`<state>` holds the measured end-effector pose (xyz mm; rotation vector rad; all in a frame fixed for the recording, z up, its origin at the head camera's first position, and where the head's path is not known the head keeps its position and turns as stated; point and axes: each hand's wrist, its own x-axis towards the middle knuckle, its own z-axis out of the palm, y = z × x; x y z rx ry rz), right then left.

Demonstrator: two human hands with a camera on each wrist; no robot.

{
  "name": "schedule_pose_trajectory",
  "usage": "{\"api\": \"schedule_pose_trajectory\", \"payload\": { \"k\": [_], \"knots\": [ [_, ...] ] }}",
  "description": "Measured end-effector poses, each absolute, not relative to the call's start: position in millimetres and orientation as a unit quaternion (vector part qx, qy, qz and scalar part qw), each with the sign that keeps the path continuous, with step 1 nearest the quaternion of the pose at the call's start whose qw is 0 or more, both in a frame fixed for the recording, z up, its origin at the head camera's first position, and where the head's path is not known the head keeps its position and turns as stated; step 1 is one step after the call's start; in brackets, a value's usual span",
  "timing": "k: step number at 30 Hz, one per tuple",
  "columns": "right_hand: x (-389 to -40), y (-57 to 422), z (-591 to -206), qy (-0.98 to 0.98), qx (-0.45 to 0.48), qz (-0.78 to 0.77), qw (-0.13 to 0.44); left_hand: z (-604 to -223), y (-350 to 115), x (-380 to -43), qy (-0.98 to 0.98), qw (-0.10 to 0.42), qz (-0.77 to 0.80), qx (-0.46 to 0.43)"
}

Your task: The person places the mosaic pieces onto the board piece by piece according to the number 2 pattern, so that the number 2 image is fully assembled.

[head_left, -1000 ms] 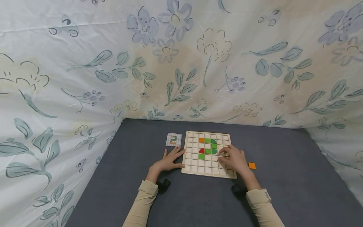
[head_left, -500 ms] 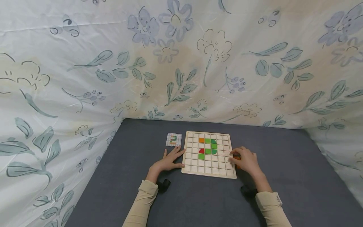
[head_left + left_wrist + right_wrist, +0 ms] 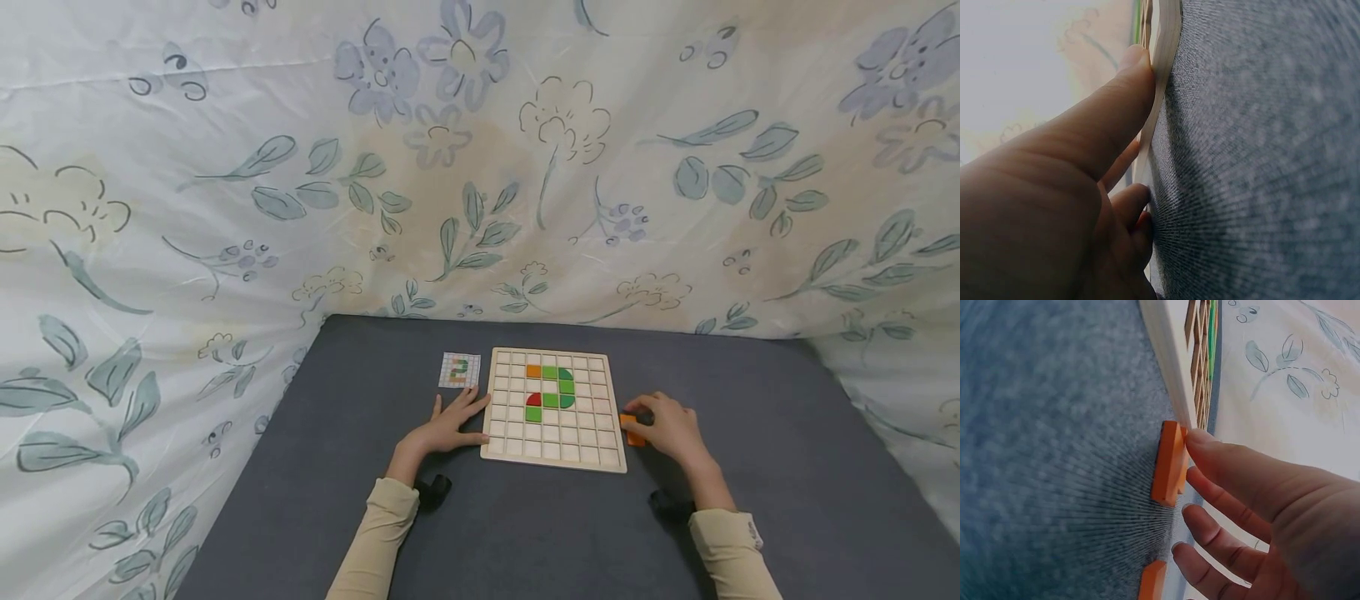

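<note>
The left hand [image 3: 444,423] is spread at the near left of a square wooden grid board [image 3: 517,450], its thumb and fingertips at the board's edge. Up close in the left wrist view, the thumb presses the pale wooden rim [image 3: 1159,94]. Inlaid on the board are orange [image 3: 533,371], green [image 3: 550,400] and red [image 3: 533,400] pieces, some with curved sides. Beside the right edge hovers the right hand [image 3: 667,425], thumb and forefinger bent around an orange tile [image 3: 628,420]. In the right wrist view the thumb tip meets the upper end of orange blocks [image 3: 1166,465]; the other fingers are apart.
A small printed card [image 3: 459,369] with a coloured grid figure lies behind the left hand. Another orange block [image 3: 1152,581] shows low in the right wrist view. The dark grey tabletop [image 3: 540,533] ends at a floral cloth [image 3: 480,183] hanging around it.
The right hand has moved right, from over the board to the orange tiles beside its right edge. The left hand stays in place, and the pieces on the board look unchanged.
</note>
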<state>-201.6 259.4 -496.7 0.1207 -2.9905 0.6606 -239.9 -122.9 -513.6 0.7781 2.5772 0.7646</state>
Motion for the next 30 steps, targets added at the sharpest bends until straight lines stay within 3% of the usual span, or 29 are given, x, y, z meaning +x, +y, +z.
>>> {"api": "schedule_pose_trajectory", "payload": {
  "k": [30],
  "knots": [
    [-202,271,-499,-0.973,0.04,0.222,0.045,-512,-122,-239,0.908,0.169,0.273,0.271]
  ]
}}
